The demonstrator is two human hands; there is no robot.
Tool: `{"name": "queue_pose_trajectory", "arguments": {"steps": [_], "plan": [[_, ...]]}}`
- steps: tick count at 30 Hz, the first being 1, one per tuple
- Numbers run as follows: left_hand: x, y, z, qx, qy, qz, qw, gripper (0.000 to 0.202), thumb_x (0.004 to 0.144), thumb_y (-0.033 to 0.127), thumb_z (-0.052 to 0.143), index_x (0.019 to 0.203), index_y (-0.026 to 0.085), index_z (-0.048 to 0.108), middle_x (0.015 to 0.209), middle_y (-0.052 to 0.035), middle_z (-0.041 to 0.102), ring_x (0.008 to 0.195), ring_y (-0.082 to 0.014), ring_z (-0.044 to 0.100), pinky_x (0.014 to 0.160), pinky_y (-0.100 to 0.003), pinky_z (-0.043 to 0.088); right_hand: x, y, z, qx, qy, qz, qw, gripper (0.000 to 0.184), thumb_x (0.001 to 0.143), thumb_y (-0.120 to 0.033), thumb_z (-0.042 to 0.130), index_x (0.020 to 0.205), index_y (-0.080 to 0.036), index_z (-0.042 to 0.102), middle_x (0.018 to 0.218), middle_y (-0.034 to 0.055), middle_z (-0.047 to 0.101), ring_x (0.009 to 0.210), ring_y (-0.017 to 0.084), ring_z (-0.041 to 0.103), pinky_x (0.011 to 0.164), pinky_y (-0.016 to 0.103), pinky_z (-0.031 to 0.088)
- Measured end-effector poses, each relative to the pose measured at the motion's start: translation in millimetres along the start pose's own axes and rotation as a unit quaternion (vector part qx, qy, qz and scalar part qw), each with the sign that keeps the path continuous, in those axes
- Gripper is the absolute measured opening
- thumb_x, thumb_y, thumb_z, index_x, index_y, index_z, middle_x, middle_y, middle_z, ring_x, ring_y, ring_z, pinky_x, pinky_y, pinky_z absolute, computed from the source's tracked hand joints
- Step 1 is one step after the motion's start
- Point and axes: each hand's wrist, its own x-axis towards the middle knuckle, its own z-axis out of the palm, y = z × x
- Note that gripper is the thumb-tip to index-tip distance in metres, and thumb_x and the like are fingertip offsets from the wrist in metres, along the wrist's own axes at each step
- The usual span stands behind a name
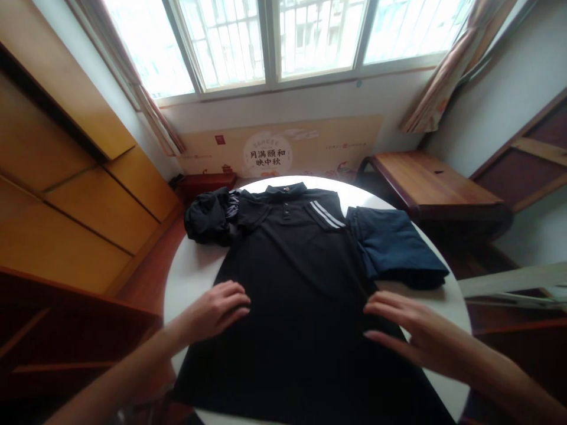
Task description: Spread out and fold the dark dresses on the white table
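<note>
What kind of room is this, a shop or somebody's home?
Most likely a home: a black polo shirt lies spread on a round white table under both hands, with curtains at the window and wooden cabinets alongside.

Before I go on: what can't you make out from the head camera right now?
- Black polo shirt: its hem runs off the bottom edge of the head view.
- Left hand and right hand: both lie flat on the shirt; the fabric beneath is hidden.
- Dark bundle: too dark and crumpled to tell what garment it is.
- Folded navy garment: its type cannot be told.
- Round white table: near edge hidden by shirt and arms.
</note>
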Motion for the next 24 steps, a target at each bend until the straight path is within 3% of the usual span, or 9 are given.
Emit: {"name": "queue_pose_trajectory", "arguments": {"steps": [2,4,7,10,14,18,24], "plan": [[-48,24,10.3,0.017,-0.035,-0.003,0.999,0.038,0.091,0.041,0.062,0.125,0.023,0.061,0.121,-0.0106,0.063,0.110,-0.0232,0.061,0.093,-0.034,0.055,-54,-10,13,-0.013,0.004,0.010,1.000,0.036,0.080,-0.047,0.071,0.112,-0.031,0.072,0.117,0.0083,0.070,0.106,0.028,0.068,0.087,0.034,0.059],[-85,38,20.1,0.063,-0.046,-0.012,0.997,0.060,0.084,0.048,0.070,0.137,0.025,0.054,0.134,-0.0116,0.059,0.122,-0.0289,0.056,0.098,-0.041,0.054,-95,-19,26,-0.035,0.011,0.007,0.999,0.059,0.074,-0.050,0.076,0.129,-0.035,0.064,0.131,0.0078,0.064,0.117,0.033,0.062,0.086,0.038,0.060],[-117,49,33.3,0.140,-0.029,0.000,0.990,0.053,0.090,0.029,0.062,0.142,0.024,0.050,0.142,-0.0099,0.055,0.128,-0.0288,0.053,0.104,-0.043,0.051,-130,-33,41,-0.066,0.030,0.008,0.997,0.075,0.076,-0.044,0.073,0.146,-0.035,0.047,0.142,0.0049,0.055,0.124,0.034,0.057,0.086,0.039,0.062],[-129,52,42.1,0.171,-0.010,0.018,0.985,0.056,0.087,0.003,0.047,0.140,0.021,0.054,0.142,-0.0080,0.055,0.127,-0.0246,0.055,0.107,-0.039,0.050,-144,-41,50,-0.097,0.047,-0.003,0.994,0.069,0.083,-0.022,0.060,0.149,-0.032,0.042,0.146,0.0017,0.050,0.128,0.030,0.054,0.096,0.035,0.057],[-140,46,45.8,0.162,0.042,-0.019,0.986,0.070,0.078,0.001,0.046,0.145,0.021,0.048,0.136,-0.0089,0.060,0.121,-0.0248,0.060,0.101,-0.036,0.054,-154,-39,53,-0.100,0.051,-0.035,0.993,0.074,0.080,-0.003,0.046,0.149,-0.030,0.041,0.146,-0.0001,0.050,0.131,0.023,0.051,0.103,0.030,0.051],[-163,40,44.7,0.151,0.119,-0.069,0.979,0.067,0.084,0.003,0.042,0.147,0.027,0.044,0.123,-0.0072,0.067,0.111,-0.0216,0.066,0.098,-0.032,0.055,-164,-34,44,-0.085,0.073,-0.037,0.993,0.081,0.078,-0.001,0.044,0.152,-0.031,0.035,0.141,-0.0002,0.055,0.123,0.021,0.059,0.099,0.026,0.053],[-191,48,37.5,0.113,0.230,-0.176,0.950,0.042,0.089,0.018,0.047,0.123,0.036,0.063,0.116,-0.0025,0.068,0.104,-0.0195,0.069,0.087,-0.023,0.058,-179,-47,34,-0.028,0.101,0.044,0.994,0.079,0.081,-0.007,0.046,0.151,-0.042,0.033,0.138,-0.0035,0.058,0.115,0.025,0.063,0.095,0.031,0.057]]}}
